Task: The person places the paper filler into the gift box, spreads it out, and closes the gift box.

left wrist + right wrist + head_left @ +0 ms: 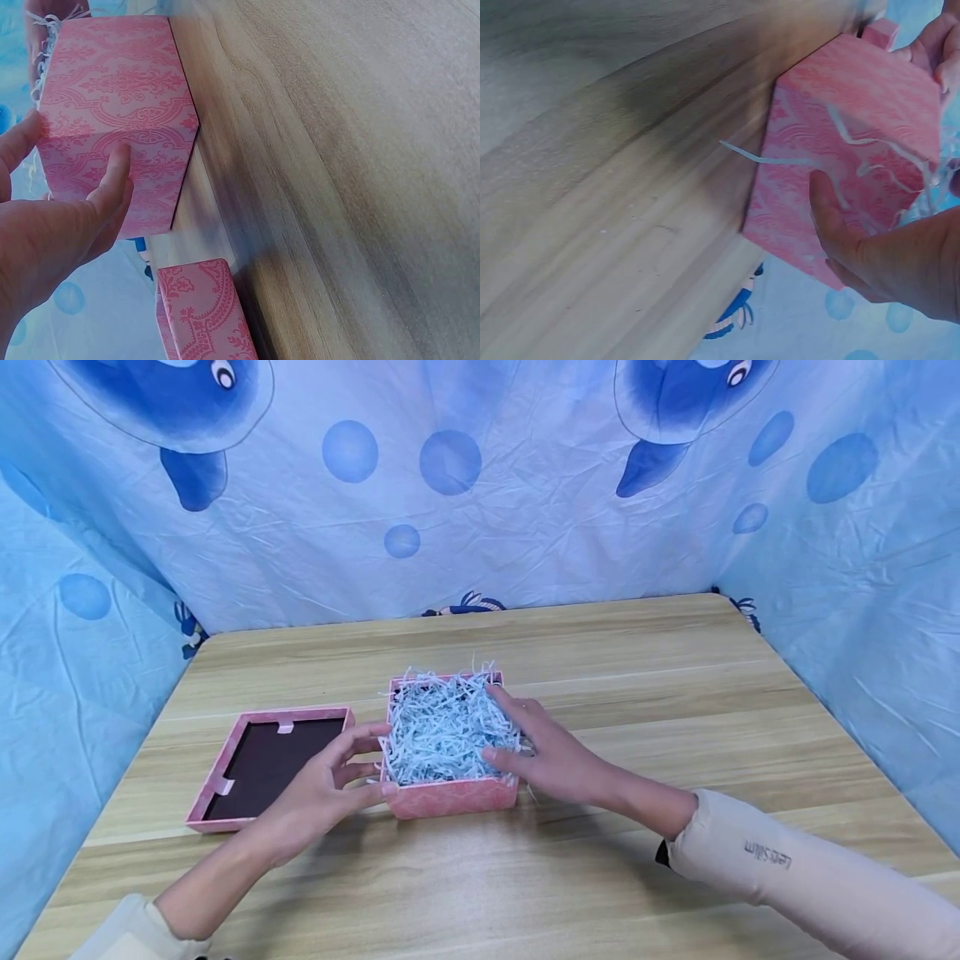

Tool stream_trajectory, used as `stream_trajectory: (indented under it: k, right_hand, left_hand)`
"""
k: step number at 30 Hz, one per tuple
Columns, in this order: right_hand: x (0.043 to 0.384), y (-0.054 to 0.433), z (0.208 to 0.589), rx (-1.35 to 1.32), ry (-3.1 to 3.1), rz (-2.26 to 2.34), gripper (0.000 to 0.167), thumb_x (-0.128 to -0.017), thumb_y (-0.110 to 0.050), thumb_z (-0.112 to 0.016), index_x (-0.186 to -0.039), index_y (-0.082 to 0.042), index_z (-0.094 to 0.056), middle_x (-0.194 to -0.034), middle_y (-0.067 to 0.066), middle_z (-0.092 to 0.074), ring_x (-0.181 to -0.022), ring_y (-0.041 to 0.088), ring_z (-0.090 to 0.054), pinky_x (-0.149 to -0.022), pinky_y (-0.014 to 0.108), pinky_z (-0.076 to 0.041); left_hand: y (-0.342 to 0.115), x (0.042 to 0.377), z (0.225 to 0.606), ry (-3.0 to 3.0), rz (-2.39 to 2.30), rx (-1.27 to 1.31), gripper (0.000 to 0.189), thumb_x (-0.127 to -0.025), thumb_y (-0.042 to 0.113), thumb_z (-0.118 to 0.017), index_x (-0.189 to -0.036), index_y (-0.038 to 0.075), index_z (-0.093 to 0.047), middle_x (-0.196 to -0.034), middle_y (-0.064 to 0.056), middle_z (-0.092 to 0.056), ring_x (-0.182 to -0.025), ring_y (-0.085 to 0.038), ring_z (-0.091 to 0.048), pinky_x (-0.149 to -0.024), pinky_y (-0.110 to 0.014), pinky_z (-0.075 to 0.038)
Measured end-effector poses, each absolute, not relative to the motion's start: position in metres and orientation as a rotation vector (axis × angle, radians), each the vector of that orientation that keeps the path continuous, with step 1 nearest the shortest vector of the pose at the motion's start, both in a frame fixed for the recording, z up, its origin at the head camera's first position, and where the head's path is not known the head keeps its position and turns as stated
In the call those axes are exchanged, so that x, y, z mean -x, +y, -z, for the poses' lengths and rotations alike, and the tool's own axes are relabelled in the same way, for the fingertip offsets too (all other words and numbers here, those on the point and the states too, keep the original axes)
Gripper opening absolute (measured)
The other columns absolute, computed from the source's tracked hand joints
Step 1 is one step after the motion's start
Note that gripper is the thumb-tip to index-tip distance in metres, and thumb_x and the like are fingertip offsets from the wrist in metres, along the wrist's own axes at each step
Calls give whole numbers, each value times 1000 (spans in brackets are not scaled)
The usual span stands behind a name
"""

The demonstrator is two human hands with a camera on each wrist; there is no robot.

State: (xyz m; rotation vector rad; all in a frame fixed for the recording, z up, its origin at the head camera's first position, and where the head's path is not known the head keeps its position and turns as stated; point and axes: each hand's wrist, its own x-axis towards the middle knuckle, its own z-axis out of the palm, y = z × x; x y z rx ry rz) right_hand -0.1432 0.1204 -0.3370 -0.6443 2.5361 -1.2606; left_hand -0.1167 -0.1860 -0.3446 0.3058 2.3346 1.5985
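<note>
A pink patterned box [455, 799] stands on the wooden table, filled to above its rim with pale blue shredded paper [450, 727]. My left hand [318, 793] is at the box's left side, thumb at the front corner and fingers spread along the wall. In the left wrist view, those fingers [118, 169] lie loosely extended against the patterned side. My right hand [558, 760] is at the right side, its thumb and a fingertip over the shredded paper. The right wrist view shows its lower fingers [829, 214] extended beside the box wall, where loose paper strands hang.
The matching pink lid [213, 785] lies left of the box with its dark inside [277, 768] facing up, partly behind my left hand. Wooden table [645, 677] surface extends around both. A blue sea-print curtain [517, 552] hangs along the table's back and sides.
</note>
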Motion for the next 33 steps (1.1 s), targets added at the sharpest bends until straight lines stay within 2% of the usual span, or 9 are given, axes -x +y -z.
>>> stream_trajectory:
  k: [6,13,15,19,23,33]
  right_hand:
    - [137,117,330,672,2625,1249,76,-93,-44,-60,-153,-38,-14,-146,8,-34,-132,26,-39,-103,55,-36]
    - [134,113,325,790,2743,1282,72,-93,-28,-65,-153,-24,-26,-144,8,-40,-131,26,-41,-103,52,-39]
    - [134,110,323,824,2736,1307,71,-92,-26,-66,-152,-23,-28,-143,6,-41,-130,24,-42,-103,50,-40]
    - [136,104,321,933,2704,1264,70,-92,-27,-65,-152,-22,-28,-147,6,-38,-134,23,-38,-106,50,-36]
    - [138,98,321,973,2683,1093,70,-94,-33,-62,-153,-23,-25,-155,5,-28,-142,23,-27,-109,51,-30]
    - [157,78,322,1033,2653,714,71,-97,-40,-56,-155,-26,-17,-160,10,-16,-146,23,-14,-111,48,-27]
  left_hand:
    - [-187,116,344,2332,-1604,-309,68,-84,23,-76,-142,22,-40,-138,-11,-44,-122,-33,-50,-88,-27,-50]
    - [-188,115,344,2338,-1596,-308,68,-84,23,-75,-142,22,-40,-137,-11,-44,-122,-33,-50,-88,-27,-50]
    - [-188,115,344,2338,-1596,-308,68,-84,23,-75,-143,22,-40,-137,-11,-45,-121,-32,-51,-88,-27,-51]
    - [-189,115,344,2338,-1597,-305,68,-84,23,-75,-143,22,-40,-137,-11,-45,-121,-32,-51,-88,-27,-51]
    - [-189,115,344,2335,-1594,-307,68,-85,25,-75,-143,23,-40,-138,-11,-44,-123,-33,-50,-88,-29,-51]
    - [-189,116,346,2334,-1575,-320,68,-85,28,-75,-143,23,-39,-139,-10,-43,-124,-34,-49,-89,-31,-51]
